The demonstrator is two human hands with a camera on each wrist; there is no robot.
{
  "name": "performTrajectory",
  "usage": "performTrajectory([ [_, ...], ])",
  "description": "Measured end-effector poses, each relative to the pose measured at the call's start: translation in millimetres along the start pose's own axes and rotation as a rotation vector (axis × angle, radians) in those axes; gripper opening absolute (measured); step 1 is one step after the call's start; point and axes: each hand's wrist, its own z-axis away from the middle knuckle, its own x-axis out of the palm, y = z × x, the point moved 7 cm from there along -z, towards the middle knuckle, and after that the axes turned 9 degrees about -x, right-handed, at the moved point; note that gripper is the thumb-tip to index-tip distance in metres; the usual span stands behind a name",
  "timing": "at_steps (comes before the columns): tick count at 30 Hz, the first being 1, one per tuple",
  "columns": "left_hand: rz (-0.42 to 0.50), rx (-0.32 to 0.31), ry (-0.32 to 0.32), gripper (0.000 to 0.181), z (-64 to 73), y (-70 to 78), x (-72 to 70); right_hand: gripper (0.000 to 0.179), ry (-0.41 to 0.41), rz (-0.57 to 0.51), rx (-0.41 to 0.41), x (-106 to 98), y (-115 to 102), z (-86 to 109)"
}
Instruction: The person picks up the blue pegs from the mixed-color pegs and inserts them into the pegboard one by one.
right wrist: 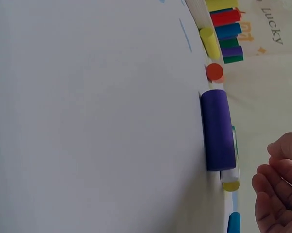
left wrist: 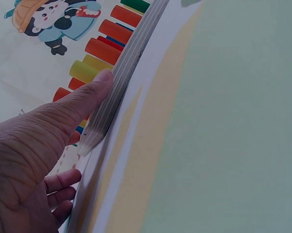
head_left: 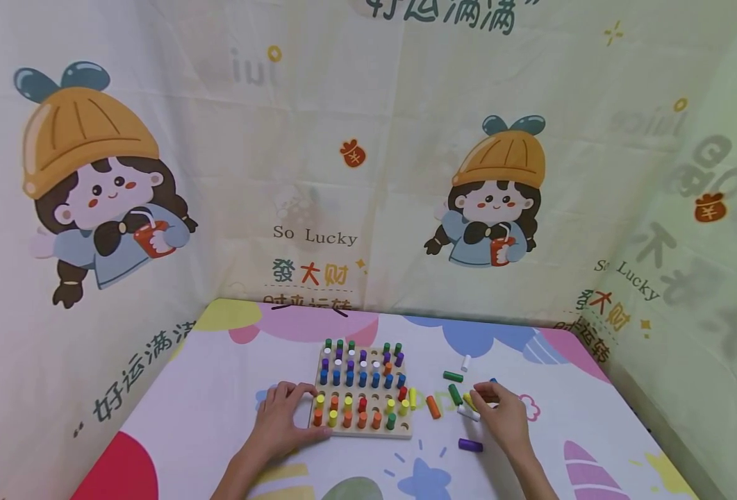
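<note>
A wooden pegboard (head_left: 368, 433) stands on the table, with rows of coloured pegs upright in its holes. My left hand (head_left: 278, 419) holds its near left corner; in the left wrist view the thumb (left wrist: 99, 85) presses the board's edge beside a yellow peg (left wrist: 85, 71). To the right, my right hand (head_left: 502, 414) hovers with loosely bent fingers over a lying yellow peg (head_left: 470, 401). No peg shows between those fingers in the right wrist view, and I cannot tell whether they touch the yellow one. A white peg (head_left: 468, 413) lies just below it.
Loose pegs lie right of the board: purple (head_left: 470, 445), orange (head_left: 433, 407), another yellow peg (head_left: 412, 398), two green ones (head_left: 453, 376), a second white peg (head_left: 465, 362) and a partly hidden blue peg (head_left: 493, 380). Printed cloth walls (head_left: 399, 278) enclose the table.
</note>
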Motion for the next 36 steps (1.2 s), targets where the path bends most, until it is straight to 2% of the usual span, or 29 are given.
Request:
performTrajectory([
  [5,-0.019,0.007,0.003,0.074,0.0,0.1,0.1,0.018,-0.023,0.023,0.064,-3,12,1.7],
  [9,-0.033,0.004,0.004,0.074,-0.3,-0.1,0.4,0.021,-0.038,0.038,0.079,-6,18,2.6],
  [15,-0.032,0.004,0.0,0.075,0.0,-0.2,0.2,0.026,-0.005,0.056,0.063,-15,22,2.2],
  [25,-0.03,0.005,0.006,0.075,-0.7,-1.1,0.2,0.033,-0.004,0.051,0.166,-19,36,1.0],
  [36,-0.014,-0.001,0.007,0.075,-2.6,-0.1,1.9,0.034,0.026,0.068,0.185,-20,49,-5.7],
])
